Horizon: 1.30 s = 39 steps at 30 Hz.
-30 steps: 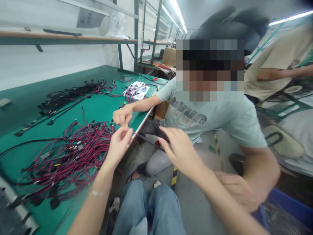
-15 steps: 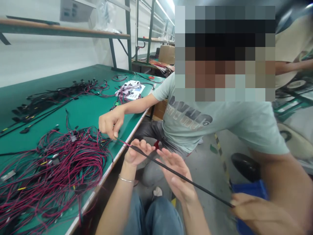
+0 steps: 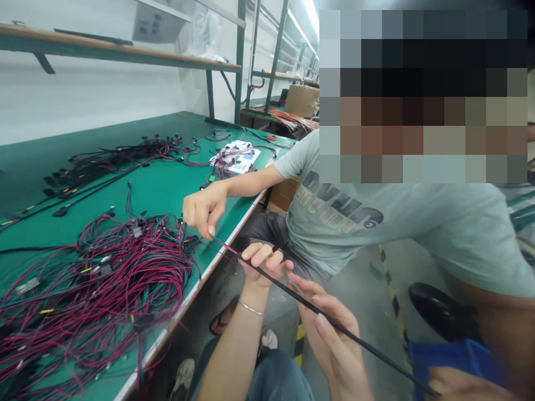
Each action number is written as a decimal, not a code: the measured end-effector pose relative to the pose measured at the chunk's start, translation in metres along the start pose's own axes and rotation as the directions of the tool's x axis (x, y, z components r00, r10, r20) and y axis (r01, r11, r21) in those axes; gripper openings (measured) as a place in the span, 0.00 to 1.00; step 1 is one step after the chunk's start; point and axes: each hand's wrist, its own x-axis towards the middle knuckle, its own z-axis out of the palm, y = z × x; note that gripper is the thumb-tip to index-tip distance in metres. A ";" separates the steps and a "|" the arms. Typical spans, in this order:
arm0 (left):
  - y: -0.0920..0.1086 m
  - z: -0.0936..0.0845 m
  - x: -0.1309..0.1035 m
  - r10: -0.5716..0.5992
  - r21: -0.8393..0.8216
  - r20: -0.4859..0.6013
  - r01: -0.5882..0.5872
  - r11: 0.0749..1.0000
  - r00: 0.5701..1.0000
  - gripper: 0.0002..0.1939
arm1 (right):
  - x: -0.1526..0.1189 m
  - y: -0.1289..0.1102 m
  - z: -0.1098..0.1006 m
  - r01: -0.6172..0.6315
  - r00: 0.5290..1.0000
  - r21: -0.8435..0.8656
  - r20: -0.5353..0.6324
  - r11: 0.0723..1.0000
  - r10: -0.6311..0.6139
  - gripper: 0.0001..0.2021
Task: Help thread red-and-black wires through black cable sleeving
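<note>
Wire bundle [image 3: 96, 284] on table [image 3: 167, 189]

A long green-topped workbench [image 3: 137, 139] with a pale edge runs leftward beyond the fingers. Above it, a wooden shelf [image 3: 125, 53] on green metal uprights [image 3: 240, 61] lines a plain white wall [image 3: 75, 94]. Bright ceiling tube lights [image 3: 307, 16] recede overhead. Below the fingers, grey concrete floor [image 3: 378, 295] carries yellow-black striped tape [image 3: 393, 301].
</note>
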 end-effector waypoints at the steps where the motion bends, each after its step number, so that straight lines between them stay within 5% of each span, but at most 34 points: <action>1: 0.002 0.004 -0.001 -0.012 -0.034 0.006 0.012 0.999 1.000 0.12 | -0.001 -0.001 0.001 -0.010 1.000 0.018 -0.027 1.000 0.010 0.08; 4: 0.007 0.019 -0.007 -0.038 -0.122 -0.046 0.032 0.992 0.998 0.12 | -0.003 -0.002 0.003 -0.052 0.990 0.063 -0.126 0.997 0.059 0.06; 7: 0.015 0.033 -0.022 -0.043 -0.063 -0.233 0.029 0.998 0.972 0.12 | -0.005 -0.002 0.009 -0.110 0.965 0.127 -0.226 0.986 0.137 0.07; 11: 0.029 0.054 -0.046 0.224 0.366 -0.569 -0.001 0.931 0.791 0.10 | -0.009 -0.005 0.021 -0.168 0.936 0.190 -0.278 0.967 0.217 0.07; 13: 0.035 0.065 -0.053 0.357 0.535 -0.618 0.042 0.844 0.701 0.04 | -0.013 -0.008 0.028 -0.207 0.919 0.211 -0.292 0.955 0.264 0.07; 16: 0.041 0.083 -0.057 0.417 0.628 -0.628 0.112 0.770 0.657 0.01 | -0.018 -0.018 0.035 -0.287 0.888 0.244 -0.294 0.926 0.352 0.08; 20: 0.047 0.106 -0.058 0.355 0.630 -0.643 0.205 0.749 0.678 0.02 | -0.018 -0.033 0.039 -0.354 0.855 0.281 -0.291 0.892 0.430 0.10; 27: 0.072 0.158 -0.064 -0.043 0.402 -0.531 0.296 0.867 0.846 0.20 | -0.009 -0.053 0.047 -0.296 0.842 0.372 -0.333 0.880 0.424 0.15; 30: 0.089 0.173 -0.062 0.052 0.448 -0.364 0.126 0.885 0.930 0.20 | -0.009 -0.060 0.047 -0.273 0.833 0.460 -0.327 0.845 0.447 0.15; 32: 0.091 0.170 -0.060 0.244 0.526 -0.397 0.001 0.851 0.885 0.15 | -0.012 -0.063 0.044 -0.251 0.826 0.501 -0.335 0.828 0.454 0.13; 35: 0.077 0.146 -0.057 0.306 0.607 -0.606 0.178 0.774 0.734 0.08 | -0.020 -0.067 0.032 -0.216 0.808 0.507 -0.386 0.834 0.444 0.12; 37: 0.064 0.126 -0.053 0.240 0.655 -0.615 0.317 0.686 0.751 0.07 | -0.027 -0.070 0.021 -0.170 0.792 0.496 -0.446 0.852 0.417 0.11; 39: 0.055 0.111 -0.046 0.196 0.745 -0.518 0.326 0.582 0.832 0.09 | -0.033 -0.073 0.010 -0.117 0.767 0.474 -0.516 0.873 0.382 0.11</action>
